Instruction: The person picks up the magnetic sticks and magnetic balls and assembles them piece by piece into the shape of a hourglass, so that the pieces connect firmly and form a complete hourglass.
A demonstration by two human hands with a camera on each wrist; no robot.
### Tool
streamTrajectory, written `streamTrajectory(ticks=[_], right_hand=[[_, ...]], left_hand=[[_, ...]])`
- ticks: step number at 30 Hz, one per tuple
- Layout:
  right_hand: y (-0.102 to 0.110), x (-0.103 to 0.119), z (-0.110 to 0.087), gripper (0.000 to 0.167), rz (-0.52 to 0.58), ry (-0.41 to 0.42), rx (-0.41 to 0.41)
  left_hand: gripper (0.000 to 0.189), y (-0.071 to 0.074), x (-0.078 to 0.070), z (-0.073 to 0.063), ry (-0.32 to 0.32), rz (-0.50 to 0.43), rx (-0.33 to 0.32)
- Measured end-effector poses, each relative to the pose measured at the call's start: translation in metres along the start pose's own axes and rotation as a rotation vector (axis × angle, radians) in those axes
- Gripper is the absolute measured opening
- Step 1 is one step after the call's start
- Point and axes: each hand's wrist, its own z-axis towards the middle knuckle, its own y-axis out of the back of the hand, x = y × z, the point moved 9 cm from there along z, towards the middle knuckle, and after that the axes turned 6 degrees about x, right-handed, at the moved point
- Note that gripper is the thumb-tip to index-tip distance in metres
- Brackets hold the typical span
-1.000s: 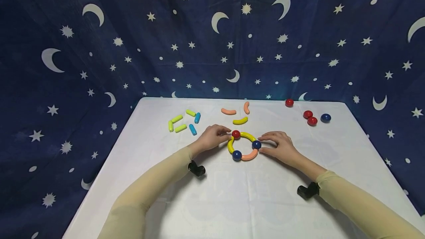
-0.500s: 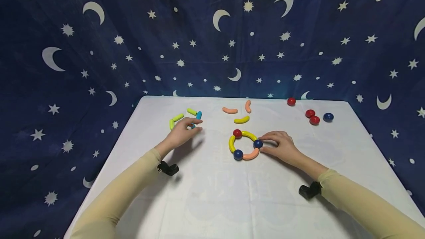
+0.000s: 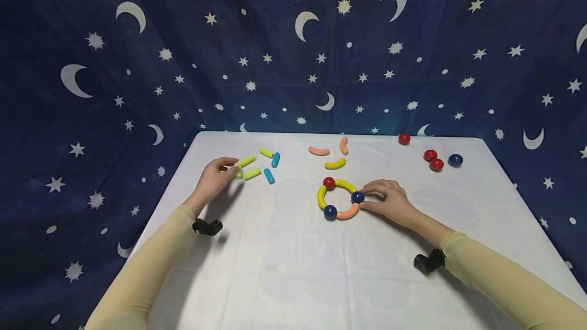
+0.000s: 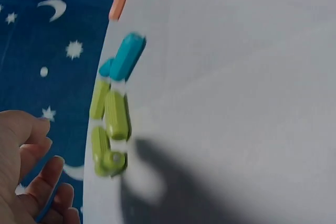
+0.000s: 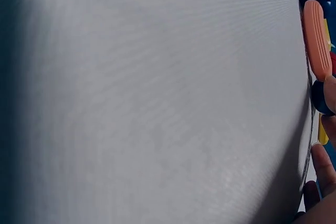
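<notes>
In the head view, my left hand (image 3: 212, 181) is at the left beside several green sticks (image 3: 252, 174), its fingertips near the leftmost one. The left wrist view shows its fingers (image 4: 51, 174) loosely bent, with a gap to the green sticks (image 4: 116, 115). My right hand (image 3: 390, 202) pinches a blue ball (image 3: 357, 197) between thumb and fingers. That ball is part of a ring with a red ball (image 3: 328, 183), another blue ball (image 3: 330, 212), two yellow curved pieces (image 3: 322, 198) and an orange curved piece (image 3: 348, 212). The right wrist view shows the held blue ball (image 5: 321, 98) partly hidden.
Two blue sticks (image 3: 269, 176) lie right of the green ones. Beyond the ring are two orange curved pieces (image 3: 318, 151) and a yellow one (image 3: 335, 164). Several balls, red (image 3: 430, 155) and blue (image 3: 455, 160), sit at the back right. A starry cloth (image 3: 293, 65) hangs behind the white table (image 3: 284, 279).
My left hand has left the red ball on the ring and moved left, past the blue sticks, to the green ones. My right hand stays at the blue ball.
</notes>
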Motion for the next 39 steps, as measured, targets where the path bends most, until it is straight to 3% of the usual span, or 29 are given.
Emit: streamTrajectory(ticks=[4,8,16,23,31,39], right_hand=[[0.002,0.003,0.000,0.050,0.006,0.010,-0.008],[0.001,0.004,0.000,0.049,0.006,0.023,-0.011],[0.001,-0.001,0.001,0.049,0.009,0.010,-0.005],[-0.001,-0.003,0.002,0.050,0.008,0.004,-0.010],[-0.001,-0.004,0.001,0.052,0.010,0.000,-0.012],[-0.001,-0.005,0.001,0.050,0.002,-0.005,-0.018]], left_hand=[[0.044,0.011,0.013,0.001,0.055,0.030,-0.025],[0.045,0.015,0.026,0.002,0.138,0.042,-0.009],[0.055,0.002,0.040,0.010,0.330,0.019,0.122],[0.057,-0.005,0.044,0.022,0.445,0.093,0.165],[0.050,-0.009,0.044,0.026,0.456,0.205,0.191],[0.036,0.003,0.037,0.023,0.373,0.370,0.160]])
